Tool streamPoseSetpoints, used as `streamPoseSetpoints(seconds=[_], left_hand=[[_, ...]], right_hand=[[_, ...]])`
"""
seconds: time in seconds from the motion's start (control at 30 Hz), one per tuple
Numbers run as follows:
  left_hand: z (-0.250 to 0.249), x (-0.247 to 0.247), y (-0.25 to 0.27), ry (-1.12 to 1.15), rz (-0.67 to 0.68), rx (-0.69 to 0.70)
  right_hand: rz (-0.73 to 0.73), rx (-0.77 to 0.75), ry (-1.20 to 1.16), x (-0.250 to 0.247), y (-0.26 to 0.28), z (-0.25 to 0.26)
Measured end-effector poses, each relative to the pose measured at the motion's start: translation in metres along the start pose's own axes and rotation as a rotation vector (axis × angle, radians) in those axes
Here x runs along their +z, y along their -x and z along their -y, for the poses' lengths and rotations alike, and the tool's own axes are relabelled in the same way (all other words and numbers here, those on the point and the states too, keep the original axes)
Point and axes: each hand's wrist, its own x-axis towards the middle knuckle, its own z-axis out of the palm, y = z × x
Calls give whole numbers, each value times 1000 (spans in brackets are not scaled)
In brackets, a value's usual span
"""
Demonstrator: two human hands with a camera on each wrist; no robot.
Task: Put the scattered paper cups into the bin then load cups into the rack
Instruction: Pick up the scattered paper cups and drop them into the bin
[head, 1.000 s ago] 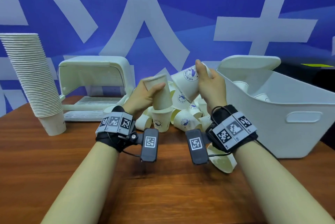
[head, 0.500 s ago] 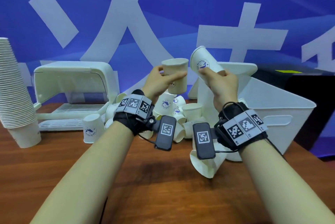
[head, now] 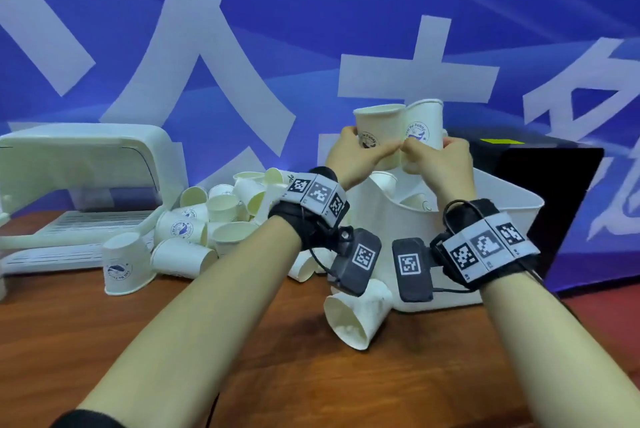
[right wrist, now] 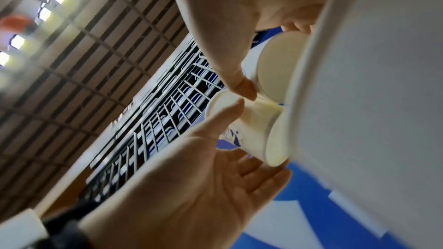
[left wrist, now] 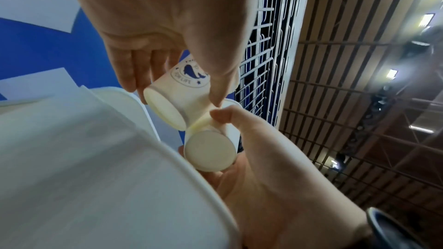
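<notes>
Each hand holds one white paper cup with a blue whale logo. My left hand [head: 365,153] grips the left cup [head: 379,134] between thumb and fingers. My right hand [head: 434,159] grips the right cup [head: 425,129]. Both cups are upright, mouths up, and touch side by side above the near left corner of the white bin [head: 388,230]. In the left wrist view the bases of the left cup [left wrist: 182,90] and the right cup [left wrist: 209,151] show over the bin rim [left wrist: 167,150]. The right wrist view shows the right cup [right wrist: 275,67] and the left cup [right wrist: 254,133] against the bin wall [right wrist: 371,101].
A pile of scattered cups [head: 207,219] lies on the wooden table [head: 104,341] left of the bin. One cup [head: 356,316] lies on its side by the bin's front. The white rack [head: 86,157] stands at the back left. Some cups [head: 384,181] lie inside the bin.
Both hands rose from the pile and moved right to above the bin, each with its cup. The right cup turned from tilted to upright, and the two cups came together.
</notes>
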Motion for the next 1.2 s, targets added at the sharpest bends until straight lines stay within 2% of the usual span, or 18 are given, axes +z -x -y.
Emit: streamPoseSetpoints(seconds=[0.17,0.3,0.57,0.73,0.93,1.1,1.2], left_hand=[[11,27,-10,-157,52,-16],[17,37,-12,-354,42,-33],[17,42,-9,-701,-38,-50],[11,43,-12,-889,71,-100],[15,48,-22,-829,161,-155],[17,45,-23,-776,158,-131],[17,44,-23,-726,133,-117]], right_hand=[[-21,-24,373,-21,-14,-12],[57,8,560,-24,-19,-23],[171,106,737,-16,-33,-37],[219,156,858,-13,-36,-41],[183,233,846,-11,-37,-39],[124,251,871,-10,-35,-36],[116,194,899,-11,-31,-32]])
